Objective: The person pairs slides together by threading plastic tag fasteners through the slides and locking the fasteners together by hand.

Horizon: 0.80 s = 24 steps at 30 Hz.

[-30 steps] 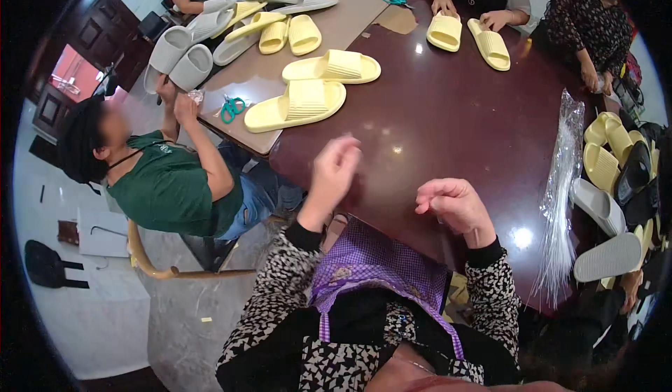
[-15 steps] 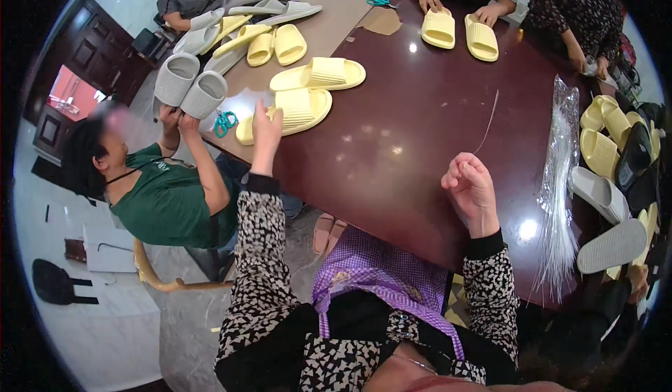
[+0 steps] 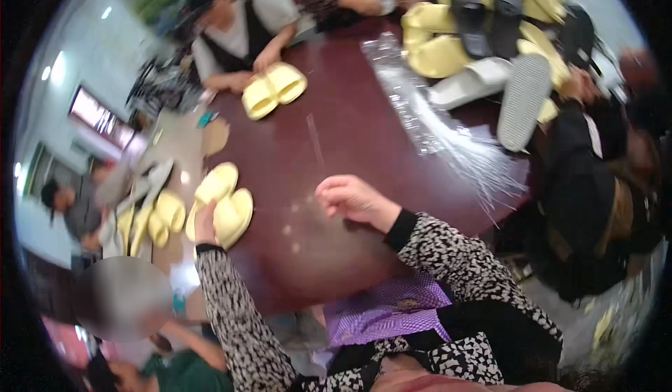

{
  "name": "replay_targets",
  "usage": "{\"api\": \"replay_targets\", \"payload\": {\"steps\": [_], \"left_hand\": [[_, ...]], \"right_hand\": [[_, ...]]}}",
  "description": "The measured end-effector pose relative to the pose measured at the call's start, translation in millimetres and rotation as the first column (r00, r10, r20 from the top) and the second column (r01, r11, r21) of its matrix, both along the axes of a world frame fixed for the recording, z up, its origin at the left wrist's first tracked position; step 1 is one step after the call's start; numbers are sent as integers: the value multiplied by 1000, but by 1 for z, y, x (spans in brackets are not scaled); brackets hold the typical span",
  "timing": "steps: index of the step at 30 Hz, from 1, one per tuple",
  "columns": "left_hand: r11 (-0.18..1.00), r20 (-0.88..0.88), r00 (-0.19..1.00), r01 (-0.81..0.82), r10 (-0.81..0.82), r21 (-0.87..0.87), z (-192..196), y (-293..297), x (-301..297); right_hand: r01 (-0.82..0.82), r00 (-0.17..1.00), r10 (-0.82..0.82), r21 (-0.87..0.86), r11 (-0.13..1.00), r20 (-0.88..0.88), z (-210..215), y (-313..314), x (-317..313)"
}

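Left hand [image 3: 205, 218] apparently gripping yellow slipper pair [image 3: 222, 208] at 9 o'clock, not lifted; right hand [image 3: 352, 199] loosely curled, empty, on bench [image 3: 329, 140].

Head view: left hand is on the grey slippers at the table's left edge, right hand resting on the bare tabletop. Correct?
Not quite. In the head view the left hand is on a pair of yellow slippers, not grey ones, at the left edge of the dark red table. The right hand does rest on the bare tabletop.
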<state>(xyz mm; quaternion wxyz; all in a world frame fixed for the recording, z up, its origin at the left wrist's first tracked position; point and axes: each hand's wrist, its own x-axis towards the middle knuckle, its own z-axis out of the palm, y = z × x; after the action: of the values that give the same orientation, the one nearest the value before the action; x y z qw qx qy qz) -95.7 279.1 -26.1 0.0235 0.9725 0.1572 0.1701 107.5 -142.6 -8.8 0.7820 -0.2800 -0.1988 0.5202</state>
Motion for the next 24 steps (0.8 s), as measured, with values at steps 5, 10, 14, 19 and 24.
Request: {"api": "replay_targets", "payload": {"steps": [5,10,14,19,24], "left_hand": [[57,78,927,61,368,-997,24,-103,100],[-141,-11,969,24,248,-990,32,-201,161],[-534,-21,995,33,94,-845,38,-250,232],[-300,153,975,100,-161,-949,108,-324,338],[-687,526,814,238,-244,-687,229,-476,428]], "right_hand": [[48,996,-36,165,985,-76,8,-14,8],[-70,997,75,377,924,1,19,-24,14],[-146,988,148,546,825,39,28,-42,25],[-166,974,222,795,584,41,37,-64,35],[-93,988,155,855,509,15,38,-87,49]]}}
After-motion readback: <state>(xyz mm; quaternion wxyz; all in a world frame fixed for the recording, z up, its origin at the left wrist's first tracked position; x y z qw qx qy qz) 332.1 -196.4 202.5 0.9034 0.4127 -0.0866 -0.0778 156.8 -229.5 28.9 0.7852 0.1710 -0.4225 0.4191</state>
